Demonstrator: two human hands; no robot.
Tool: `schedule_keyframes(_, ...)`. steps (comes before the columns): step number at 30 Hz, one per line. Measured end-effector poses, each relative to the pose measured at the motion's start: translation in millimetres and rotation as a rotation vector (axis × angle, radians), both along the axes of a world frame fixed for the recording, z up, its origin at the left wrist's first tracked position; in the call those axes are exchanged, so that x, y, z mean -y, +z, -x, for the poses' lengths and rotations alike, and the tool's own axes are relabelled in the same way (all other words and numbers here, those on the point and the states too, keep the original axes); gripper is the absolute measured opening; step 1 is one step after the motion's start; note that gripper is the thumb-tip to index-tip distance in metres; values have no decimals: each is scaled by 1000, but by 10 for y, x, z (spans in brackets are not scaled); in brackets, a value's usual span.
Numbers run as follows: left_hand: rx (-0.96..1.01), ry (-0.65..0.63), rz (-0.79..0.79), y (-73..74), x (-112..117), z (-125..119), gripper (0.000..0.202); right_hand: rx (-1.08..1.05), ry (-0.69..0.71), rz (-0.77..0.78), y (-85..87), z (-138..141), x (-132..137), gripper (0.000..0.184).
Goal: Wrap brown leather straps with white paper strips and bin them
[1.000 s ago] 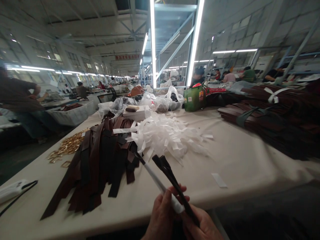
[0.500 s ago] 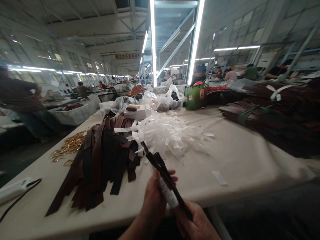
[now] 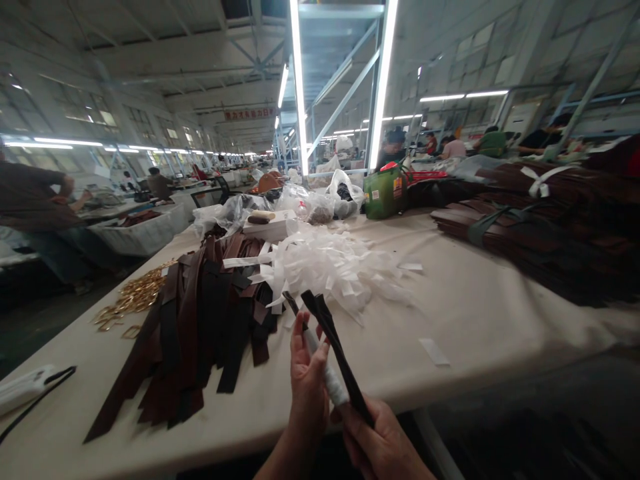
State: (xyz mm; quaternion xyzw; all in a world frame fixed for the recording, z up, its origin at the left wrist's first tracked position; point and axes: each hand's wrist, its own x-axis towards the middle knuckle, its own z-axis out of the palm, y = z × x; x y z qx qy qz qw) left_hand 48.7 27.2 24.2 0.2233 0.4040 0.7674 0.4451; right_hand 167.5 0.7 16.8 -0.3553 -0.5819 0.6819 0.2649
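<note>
1. Green bag (image 3: 376,199), upright on table (image 3: 480,300); two labels on side.
2. Clear plastic bags (image 3: 303,200), left of it.
3. Blue metal rack (image 3: 340,30) behind; tube lights (image 3: 300,100) lit.
4. White bin (image 3: 145,237), far left; brown pieces (image 3: 139,218) inside.
5. Banner (image 3: 249,114) with characters, background.

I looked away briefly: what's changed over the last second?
The left hand has moved up the white-wrapped strap, toward its far end. Nothing was visibly let go; the right hand still holds the dark strap. The white strips and brown and black strips stayed put.
</note>
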Motion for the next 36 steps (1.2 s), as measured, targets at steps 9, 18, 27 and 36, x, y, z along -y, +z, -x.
schedule_keyframes(9, -76, -245, -48, -143, 267, 12, 39, -33, -86, -48, 32, -81, -35, 55)
schedule_keyframes(18, -264, -183, -173, 15, 196, 363, 42, -63, -109, 79, 228, -235, -140, 61)
schedule_keyframes(27, -250, -36, -63, -14, 106, 421, 54, 114, -26, -19, 184, -361, 45, 59)
schedule_keyframes(36, -426, -199, -87, -88, 241, 231, 38, 107, -59, -105, 170, -307, 5, 52)
